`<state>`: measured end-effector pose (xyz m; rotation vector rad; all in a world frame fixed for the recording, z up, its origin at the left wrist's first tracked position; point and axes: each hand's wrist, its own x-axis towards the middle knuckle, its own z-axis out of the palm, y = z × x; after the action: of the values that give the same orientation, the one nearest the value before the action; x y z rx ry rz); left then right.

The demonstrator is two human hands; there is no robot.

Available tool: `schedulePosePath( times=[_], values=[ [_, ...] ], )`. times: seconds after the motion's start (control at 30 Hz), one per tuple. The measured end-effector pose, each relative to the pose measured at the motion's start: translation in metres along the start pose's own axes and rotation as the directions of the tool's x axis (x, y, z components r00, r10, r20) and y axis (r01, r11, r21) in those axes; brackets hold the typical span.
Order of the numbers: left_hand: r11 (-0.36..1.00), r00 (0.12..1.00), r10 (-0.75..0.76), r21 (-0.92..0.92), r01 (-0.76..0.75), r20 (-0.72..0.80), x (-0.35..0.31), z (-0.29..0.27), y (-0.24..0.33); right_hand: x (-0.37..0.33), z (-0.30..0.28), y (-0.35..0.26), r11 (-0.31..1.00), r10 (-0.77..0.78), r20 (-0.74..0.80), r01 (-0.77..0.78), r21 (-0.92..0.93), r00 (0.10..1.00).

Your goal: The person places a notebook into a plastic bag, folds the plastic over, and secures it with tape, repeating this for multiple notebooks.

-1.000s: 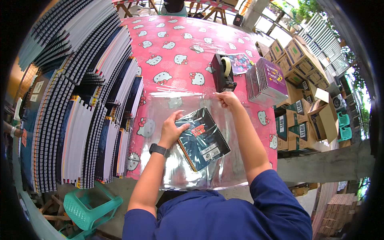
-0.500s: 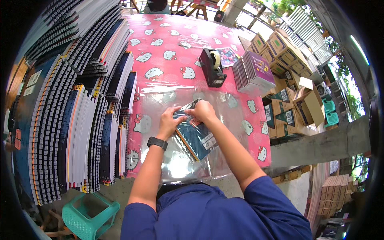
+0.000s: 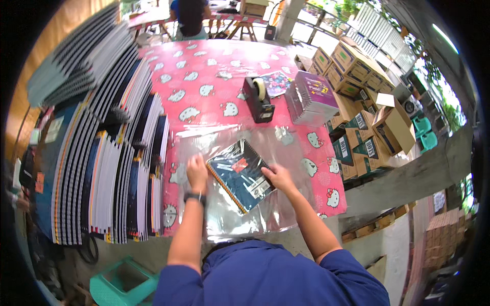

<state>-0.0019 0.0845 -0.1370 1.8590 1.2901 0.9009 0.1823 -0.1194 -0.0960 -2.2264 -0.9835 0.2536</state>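
In front of me a dark blue spiral notebook [image 3: 232, 179] lies aslant, glossy as if under clear film, with a small orange-red patch on its cover. An orange coil runs down its lower left edge and a dark coil along the upper right. Under it are clear plastic sheets [image 3: 291, 214]. My right hand [image 3: 279, 178] grips the notebook's right corner, thumb on top. My left hand [image 3: 197, 173], slightly blurred, is closed beside the left corner; what its fingers hold, if anything, cannot be made out. A dark band [image 3: 195, 197] circles my left wrist.
Tall stacks of spiral notebooks [image 3: 109, 188] line the left side. Beyond the sheets stand a black tape dispenser [image 3: 259, 102] and a purple stack of booklets [image 3: 312, 99] on the pink patterned table [image 3: 204, 109]. Cardboard boxes [image 3: 357, 140] are at right, a green stool [image 3: 122, 283] lower left.
My hands have moved apart from the notebook's top end, the left to its left corner, the right to its right corner. More of the cover shows. The view has shifted, bringing a person into sight far off.
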Motion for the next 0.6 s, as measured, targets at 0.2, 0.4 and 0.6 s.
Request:
schedulePosePath(
  times=[0.2,0.4,0.6],
  values=[
    [0.829,0.995,-0.032,-0.554,0.079,0.095,-0.049,-0.019,0.054,0.003,-0.023,-0.049,0.861,-0.083,0.17,-0.015,0.509,0.982],
    [0.721,0.822,0.564,-0.436,-0.539,-0.081,-0.099,-0.052,0.219,-0.016,-0.116,-0.027,0.368,0.083,0.202,-0.219,0.904,0.976],
    [0.081,-0.121,0.913,-0.467,-0.881,0.389,-0.115,-0.042,0.296,-0.024,-0.167,0.038,-0.192,-0.135,0.613,-0.628,0.754,0.778]
  ],
)
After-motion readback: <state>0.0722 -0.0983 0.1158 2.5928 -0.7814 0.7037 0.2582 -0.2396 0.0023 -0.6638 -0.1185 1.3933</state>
